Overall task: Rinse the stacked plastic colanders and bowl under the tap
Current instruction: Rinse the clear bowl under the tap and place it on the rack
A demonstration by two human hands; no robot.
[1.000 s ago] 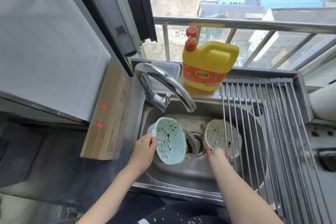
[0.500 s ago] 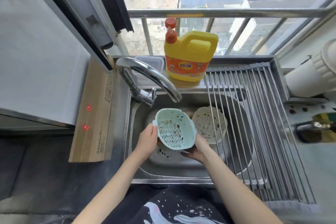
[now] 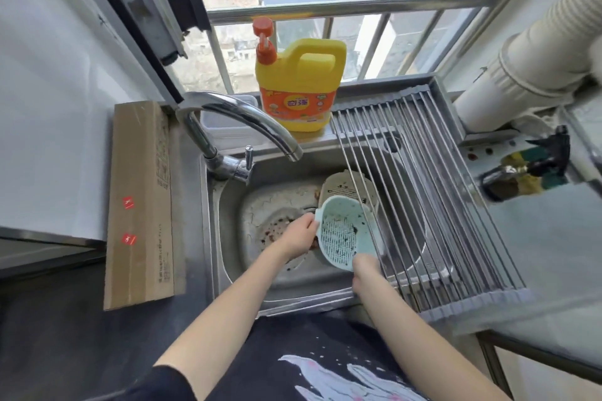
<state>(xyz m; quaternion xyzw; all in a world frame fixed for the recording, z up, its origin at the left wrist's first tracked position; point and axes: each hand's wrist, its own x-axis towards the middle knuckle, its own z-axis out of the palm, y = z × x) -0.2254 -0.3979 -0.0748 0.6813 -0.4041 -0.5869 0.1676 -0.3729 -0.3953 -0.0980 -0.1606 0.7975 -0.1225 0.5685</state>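
A light-blue plastic colander, speckled with dark bits, is held tilted low in the steel sink, partly under the rack's rods. My left hand grips its left rim and handle tab. My right hand holds its near rim. Behind it a cream-white bowl or colander leans in the sink's right half. The chrome tap arches over the basin to the left of the colander; no water shows at its spout.
A roll-up metal drying rack covers the sink's right side. A yellow detergent bottle stands on the ledge behind, next to a clear container. A long cardboard box lies left of the sink. Food bits lie around the drain.
The blue colander has moved right and lower, from under the spout to beside the rack. My right hand shifted from beneath it to its near rim. The camera moved closer.
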